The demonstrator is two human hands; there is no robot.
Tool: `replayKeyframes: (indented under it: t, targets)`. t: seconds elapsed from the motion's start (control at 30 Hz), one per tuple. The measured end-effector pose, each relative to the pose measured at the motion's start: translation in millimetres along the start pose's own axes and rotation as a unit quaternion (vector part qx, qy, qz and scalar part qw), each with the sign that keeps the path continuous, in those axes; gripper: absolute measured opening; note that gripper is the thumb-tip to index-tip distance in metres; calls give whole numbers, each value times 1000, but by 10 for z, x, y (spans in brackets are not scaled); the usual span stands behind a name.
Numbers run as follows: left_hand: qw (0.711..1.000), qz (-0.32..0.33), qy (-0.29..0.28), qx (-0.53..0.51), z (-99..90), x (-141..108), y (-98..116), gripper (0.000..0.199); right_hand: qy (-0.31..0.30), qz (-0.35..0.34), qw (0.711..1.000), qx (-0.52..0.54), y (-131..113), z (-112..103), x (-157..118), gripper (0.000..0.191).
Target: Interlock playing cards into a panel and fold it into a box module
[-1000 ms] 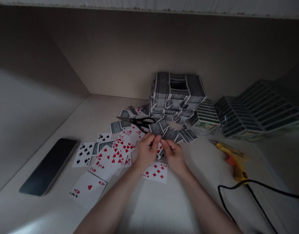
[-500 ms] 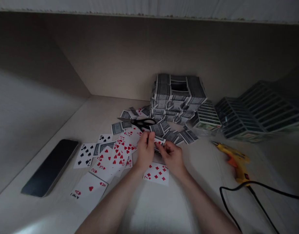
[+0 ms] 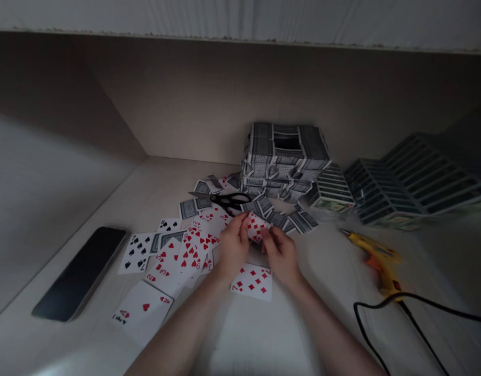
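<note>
Between my two hands is a playing card (image 3: 256, 227) with red diamonds facing me, bent or curved a little. The fingers of my left hand (image 3: 234, 243) pinch its left edge, while my right hand (image 3: 280, 250) grips its right edge. Just below them the seven of diamonds (image 3: 251, 282) lies face up. To the left spreads a pile of face-up heart cards (image 3: 191, 248). Black-handled scissors (image 3: 229, 199) rest beyond my left hand, beside several cut or folded card pieces (image 3: 277, 216) with patterned backs.
A box-like structure of folded cards (image 3: 287, 156) stands at the back, with green-edged stacks (image 3: 397, 185) to its right. A yellow glue gun (image 3: 377, 261) with a black cord lies right. A phone (image 3: 81, 274) lies left. A shelf edge (image 3: 240, 36) runs overhead.
The card in my hands has turned from nearly edge-on to showing its diamond face. Both hands stay in about the same place; the view has tilted slightly upward.
</note>
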State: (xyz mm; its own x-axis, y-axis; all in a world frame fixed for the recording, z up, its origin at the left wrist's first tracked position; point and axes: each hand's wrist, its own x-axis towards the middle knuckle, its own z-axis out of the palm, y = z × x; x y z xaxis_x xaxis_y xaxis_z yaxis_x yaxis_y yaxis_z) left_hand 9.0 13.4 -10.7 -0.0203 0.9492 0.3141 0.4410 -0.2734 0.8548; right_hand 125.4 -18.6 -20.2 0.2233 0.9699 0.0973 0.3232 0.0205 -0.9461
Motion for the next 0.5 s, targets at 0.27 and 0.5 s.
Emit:
replayKeyframes:
  t: [0.27, 0.5]
  targets:
    - [996, 77, -48, -8, -19, 28, -43, 39, -58, 23, 993, 104, -50, -20, -7, 34]
    - [999, 33, -27, -15, -24, 39, -17, 23, -124, 47, 969, 207, -138, -70, 1, 35]
